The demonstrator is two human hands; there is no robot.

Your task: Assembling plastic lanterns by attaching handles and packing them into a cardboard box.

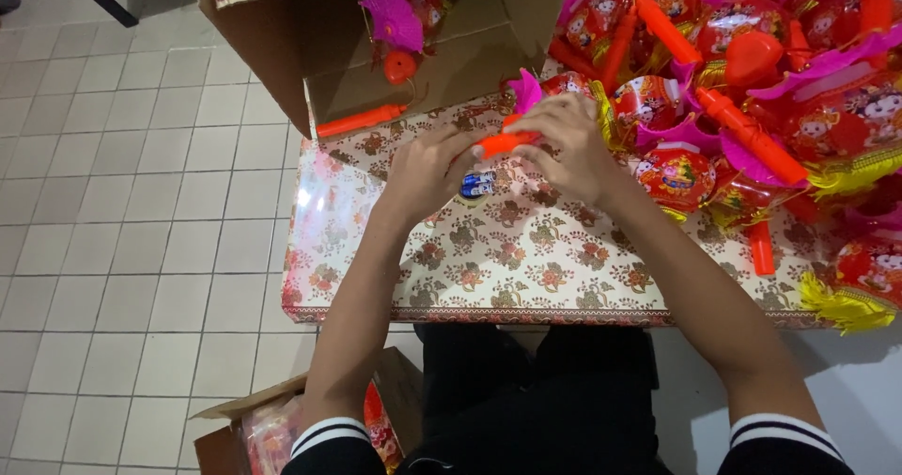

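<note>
At lower left an open cardboard box (pixel 246 425) is cut off by the frame edge, its contents blurred. Upper left of centre, a larger cardboard carton (pixel 310 52) holds one lantern and one orange stick (pixel 362 120). At centre, over the floral tabletop (pixel 507 268), the left hand (pixel 427 170) and right hand (pixel 568 146) both clamp one orange handle (pixel 505 143); two small batteries (pixel 477 185) show beneath. At right, a heap of red lanterns (pixel 752 80) overlaps too much to count.

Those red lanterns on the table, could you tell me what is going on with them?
A person holds an orange handle stick in both hands, left hand and right hand, over a floral-patterned table. Small blue batteries show just beneath. Red lanterns are piled at right; an open cardboard box behind holds a few more.
</note>
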